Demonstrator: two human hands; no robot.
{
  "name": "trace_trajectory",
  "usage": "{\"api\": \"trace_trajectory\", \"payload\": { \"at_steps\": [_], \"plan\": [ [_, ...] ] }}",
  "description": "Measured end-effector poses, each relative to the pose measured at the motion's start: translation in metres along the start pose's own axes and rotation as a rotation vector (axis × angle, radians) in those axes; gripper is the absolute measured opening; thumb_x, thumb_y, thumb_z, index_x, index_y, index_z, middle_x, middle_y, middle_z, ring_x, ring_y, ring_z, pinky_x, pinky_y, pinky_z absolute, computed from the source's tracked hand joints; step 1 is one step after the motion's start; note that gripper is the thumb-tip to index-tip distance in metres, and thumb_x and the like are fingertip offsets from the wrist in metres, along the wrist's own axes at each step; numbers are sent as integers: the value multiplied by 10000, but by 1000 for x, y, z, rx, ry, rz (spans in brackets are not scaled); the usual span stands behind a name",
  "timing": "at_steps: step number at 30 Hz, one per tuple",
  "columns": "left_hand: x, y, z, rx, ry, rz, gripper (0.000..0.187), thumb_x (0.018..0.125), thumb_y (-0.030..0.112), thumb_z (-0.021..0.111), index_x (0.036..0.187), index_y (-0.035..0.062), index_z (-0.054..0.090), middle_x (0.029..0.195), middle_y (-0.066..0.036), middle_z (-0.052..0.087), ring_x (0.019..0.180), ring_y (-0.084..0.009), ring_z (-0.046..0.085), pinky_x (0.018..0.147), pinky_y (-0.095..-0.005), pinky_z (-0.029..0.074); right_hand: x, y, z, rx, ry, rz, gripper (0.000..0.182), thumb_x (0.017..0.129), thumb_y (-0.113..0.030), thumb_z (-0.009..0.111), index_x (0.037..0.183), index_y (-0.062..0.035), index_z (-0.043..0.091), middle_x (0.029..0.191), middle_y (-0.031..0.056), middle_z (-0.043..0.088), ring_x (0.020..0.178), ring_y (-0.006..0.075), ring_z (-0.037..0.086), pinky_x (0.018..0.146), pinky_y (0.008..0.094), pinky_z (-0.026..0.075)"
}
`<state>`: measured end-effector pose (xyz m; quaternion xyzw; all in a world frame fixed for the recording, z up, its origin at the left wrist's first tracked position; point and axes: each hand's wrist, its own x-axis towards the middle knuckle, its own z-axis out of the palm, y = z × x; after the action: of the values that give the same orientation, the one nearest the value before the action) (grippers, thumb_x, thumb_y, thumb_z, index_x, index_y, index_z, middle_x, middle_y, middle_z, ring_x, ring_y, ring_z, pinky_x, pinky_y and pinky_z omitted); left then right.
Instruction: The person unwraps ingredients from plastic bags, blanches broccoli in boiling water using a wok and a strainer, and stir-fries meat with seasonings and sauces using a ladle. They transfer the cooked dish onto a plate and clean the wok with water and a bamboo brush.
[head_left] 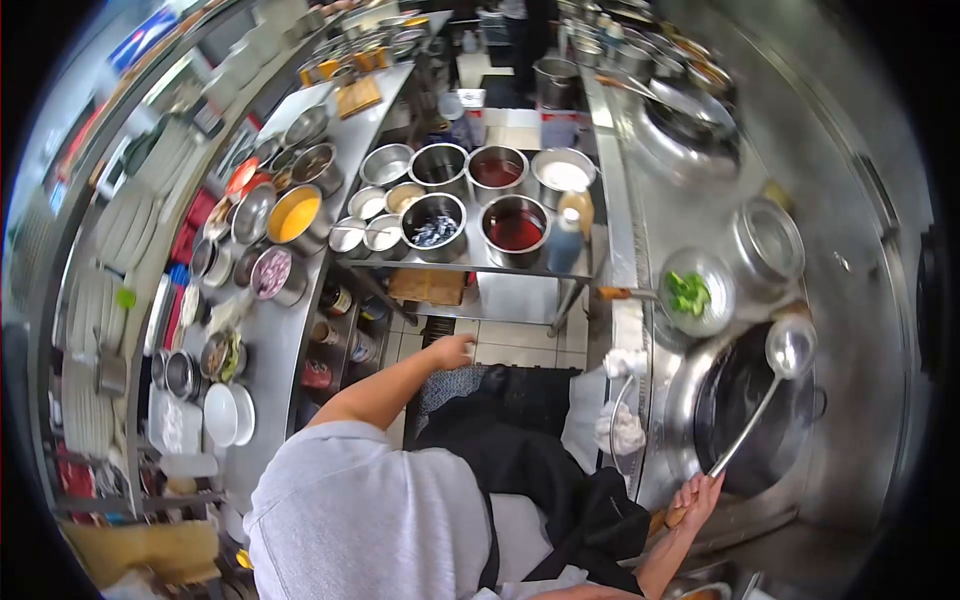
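Observation:
My right hand [694,501] grips the wooden end of a long-handled metal ladle [745,432]. Its shiny round bowl is over the right part of a dark wok [735,415] set in the steel range. Just beyond the wok, green vegetable pieces [688,293] lie in a round strainer [712,318] with a wooden handle. My left hand [455,351] hangs over the tiled floor before the steel table of pots, touching nothing visible. Its fingers look curled, with nothing seen in them.
Pots of red liquid [517,232], white bowls and squeeze bottles [566,240] stand on the steel table [480,264] ahead. White cloths [620,430] lie along the range's near edge. At left, a counter holds a pot of orange liquid [295,213] and chopped onion [271,272]; plates fill the shelves [155,190].

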<state>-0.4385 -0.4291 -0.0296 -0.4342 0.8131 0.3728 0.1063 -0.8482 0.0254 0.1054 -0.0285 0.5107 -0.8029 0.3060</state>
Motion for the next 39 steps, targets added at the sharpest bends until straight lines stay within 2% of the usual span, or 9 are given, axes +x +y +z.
{"api": "trace_trajectory", "payload": {
  "at_steps": [1, 2, 4, 11, 16, 20, 25, 35, 39],
  "plan": [
    [-24, -38, 0, -29, 131, -24, 526, 761, 239, 729, 1245, 92, 585, 1078, -170, 684, 997, -302, 665, 879, -410, 519, 3, -5, 39, 98, -199, 46, 637, 993, -120, 522, 1533, -181, 189, 770, 26, 431, 444, 74, 395, 357, 236, 391],
    [-51, -67, -3, -113, 188, -142, 546, 741, 288, 751, 1217, 66, 601, 1031, -173, 700, 979, -339, 664, 859, -408, 524, 11, 0, 68, 79, -225, 50, 637, 993, -120, 522, 1533, -181, 189, 770, 26, 431, 444, 74, 395, 357, 236, 391],
    [-95, -107, -8, -225, 188, -335, 490, 763, 245, 721, 1213, 87, 611, 966, -141, 709, 916, -286, 682, 818, -388, 531, 27, 12, 125, 92, -475, 192, 639, 973, -120, 539, 1518, -165, 208, 775, 42, 441, 445, 82, 413, 359, 237, 398],
    [-141, -238, 39, -681, 332, -426, 431, 812, 159, 694, 1216, 43, 599, 909, -124, 716, 833, -219, 689, 754, -341, 536, 98, 112, 386, -197, -987, 596, 676, 934, -136, 567, 1507, -133, 210, 712, 51, 439, 411, 101, 417, 351, 262, 404],
    [-169, -318, 65, -987, 465, -439, 403, 827, 93, 658, 1213, 3, 586, 776, -85, 679, 694, -163, 632, 625, -309, 505, 117, 225, 564, -405, -1152, 775, 701, 933, -130, 578, 1523, -178, 202, 709, 34, 450, 450, 107, 438, 396, 282, 424],
    [-207, -335, 52, -1060, 459, -693, 395, 822, 43, 634, 1209, -10, 579, 766, -77, 644, 635, -145, 588, 565, -298, 474, 102, 269, 660, -718, -1151, 665, 755, 917, -47, 536, 1549, -185, 147, 657, 40, 465, 456, 115, 457, 408, 281, 423],
    [-209, -330, 41, -1291, 439, -869, 402, 802, 11, 607, 1204, -9, 585, 814, -94, 664, 643, -148, 596, 569, -296, 477, 96, 290, 701, -1051, -1195, 568, 808, 907, 19, 506, 1567, -235, 115, 640, 16, 479, 465, 98, 457, 414, 270, 406],
    [-159, -328, 27, -1341, 382, -601, 344, 842, -32, 524, 1170, -9, 624, 850, -70, 666, 674, -118, 575, 607, -256, 451, 93, 306, 733, -1243, -1200, 464, 819, 905, 20, 500, 1574, -215, 89, 647, 15, 477, 460, 111, 472, 415, 273, 415],
    [-159, -333, 19, -1259, 445, -591, 411, 797, -76, 464, 1175, -41, 623, 826, -27, 618, 716, -113, 549, 625, -234, 426, 111, 313, 732, -779, -1079, 842, 795, 936, -37, 511, 1566, -280, 92, 709, 47, 484, 485, 114, 459, 431, 256, 405]
  ]
}}
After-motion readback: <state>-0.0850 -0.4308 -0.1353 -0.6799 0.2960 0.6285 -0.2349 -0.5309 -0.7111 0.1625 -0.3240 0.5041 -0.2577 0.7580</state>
